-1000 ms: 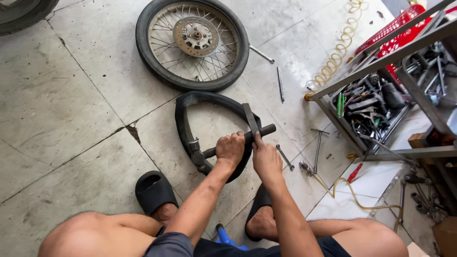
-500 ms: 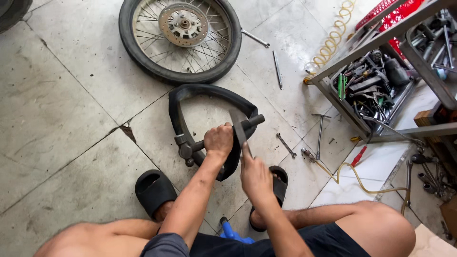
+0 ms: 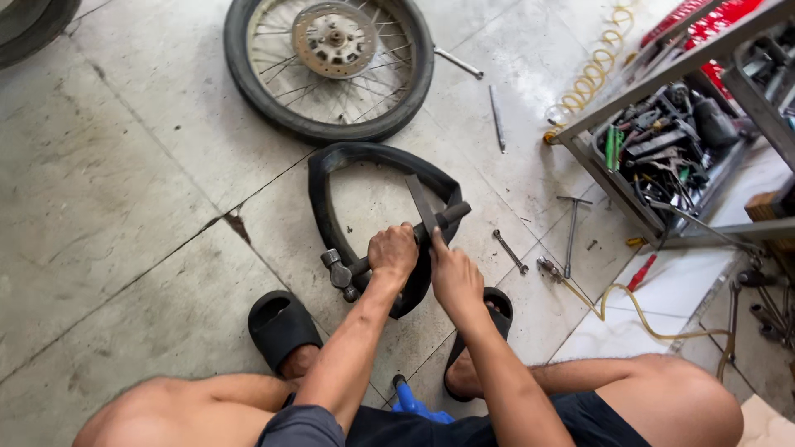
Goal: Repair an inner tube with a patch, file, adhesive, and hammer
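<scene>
Since the earlier frame, both hands are shifted slightly nearer along the inner tube [image 3: 331, 199], and the flat blade [image 3: 421, 203] is tilted more upright. Left to right: a hammer [image 3: 339, 269] is clenched by the left hand [image 3: 392, 255] around its handle, laid across the folded black tube on the floor, near the sandals. The blade is grasped by the right hand [image 3: 454, 277], touching the tube. Farther off, a spoked wheel [image 3: 331, 66] is seen; at right, a tool rack [image 3: 662, 141].
</scene>
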